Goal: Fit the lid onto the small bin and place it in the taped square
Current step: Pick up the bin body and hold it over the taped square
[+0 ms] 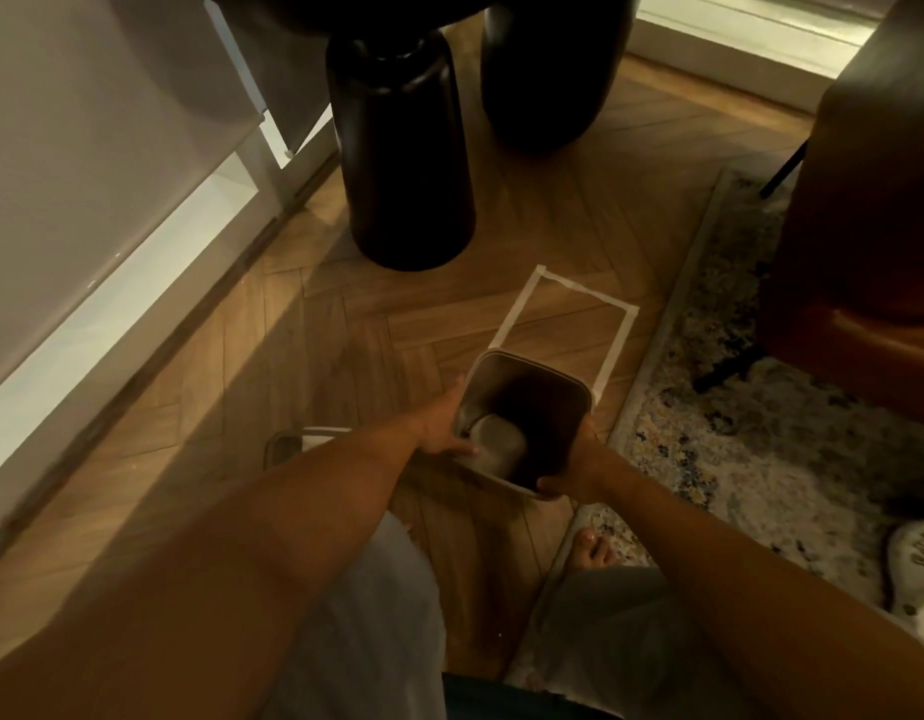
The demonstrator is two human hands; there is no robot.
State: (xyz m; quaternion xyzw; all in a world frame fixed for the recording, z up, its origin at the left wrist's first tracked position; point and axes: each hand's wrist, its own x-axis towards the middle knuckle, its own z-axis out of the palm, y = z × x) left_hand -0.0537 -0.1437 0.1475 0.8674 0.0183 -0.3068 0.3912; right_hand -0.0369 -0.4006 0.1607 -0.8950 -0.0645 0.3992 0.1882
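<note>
Beside the taped square: the small bin (522,423) is held off the floor, tilted with its open mouth toward the camera, its far rim overlapping the taped square (566,332) at that square's near edge.
Left hand: the left hand (442,426) is closed on the bin's left wall, fingers spread along the near rim.
Right hand: the right hand (571,467) grips the near right corner, thumb side on the rim.
Lid: a pale, flat piece that looks like the lid (293,444) lies on the floor to the left of the bin, half hidden by the left forearm; not yet fitted.
Handling: the bin looks like thin, stiff plastic, empty and probably light; smooth walls may slip, so a hold on two opposite walls just under the rim seems safest. Pressing the lid on likely needs the bin standing flat.
Surface: a herringbone wood floor (304,366), level and hard, on which the bin should sit steady.
Room: dim and warm-lit; a patterned rug (761,439) runs along the square's right side, a dark rounded furniture leg (403,163) stands beyond the square, and a bare foot (592,553) rests near the bin.
</note>
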